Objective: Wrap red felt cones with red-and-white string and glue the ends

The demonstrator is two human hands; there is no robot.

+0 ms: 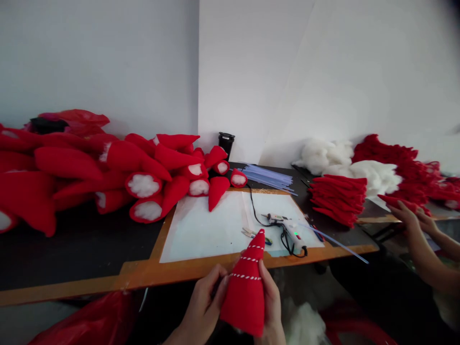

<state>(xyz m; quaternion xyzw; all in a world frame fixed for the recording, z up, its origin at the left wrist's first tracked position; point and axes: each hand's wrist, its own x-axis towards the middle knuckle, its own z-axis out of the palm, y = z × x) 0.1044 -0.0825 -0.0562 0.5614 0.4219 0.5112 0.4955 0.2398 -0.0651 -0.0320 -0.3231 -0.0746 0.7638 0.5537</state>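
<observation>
Between my two hands, just past the table's front edge, is a red felt cone hat [244, 297] with its tip pointing away from me. Rows of twisted white-and-red cord run across its upper part. My left hand [205, 302] grips the cone's left side, thumb and fingers closed on it. Along the right side, my right hand [271, 302] is closed around the cone. Beyond the tip lie small snips [257, 235] on a white sheet [208, 235], partly behind the cone. A white glue gun [289, 230] with a green light rests to their right, a glue stick at its back.
Stuffed red cones [143, 163] are heaped at left. Clear glue sticks [268, 177] lie at the back near a black cup [225, 146]. Stacked red felt pieces [338, 199] and white stuffing [323, 155] are at right. Another person's hands [409, 215] hold a red cone there.
</observation>
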